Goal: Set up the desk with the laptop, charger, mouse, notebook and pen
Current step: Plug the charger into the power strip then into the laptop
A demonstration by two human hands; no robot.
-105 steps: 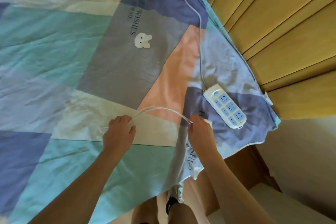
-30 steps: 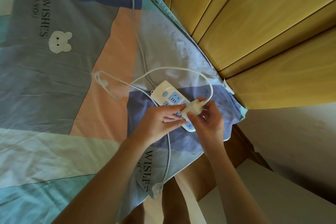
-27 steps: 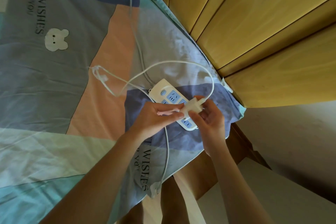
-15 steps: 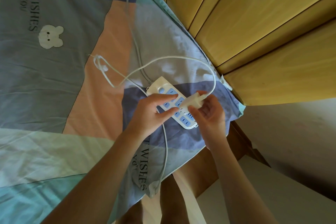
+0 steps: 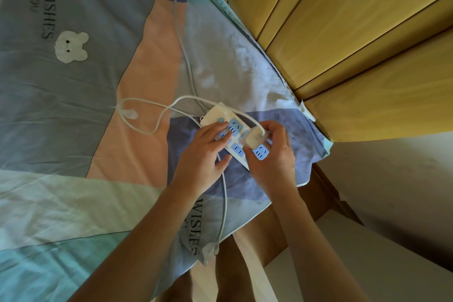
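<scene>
Small white plastic charger plug (image 5: 254, 138) poised over the long white-and-blue power strip (image 5: 234, 135) on the bed.
Right hand (image 5: 272, 154) pinches it, sockets directly beneath; left hand (image 5: 204, 152), fingers spread, presses the strip's near edge.

A patchwork bedsheet (image 5: 81, 86) covers the bed beside yellow wooden panelling (image 5: 343, 32) and pale floor (image 5: 392, 203).

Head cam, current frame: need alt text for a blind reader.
The right hand presses a white charger plug onto a white power strip with blue sockets, while the left hand steadies the strip. The strip lies on a patchwork bedsheet beside a wooden panel, and the charger cable loops across the sheet.
</scene>
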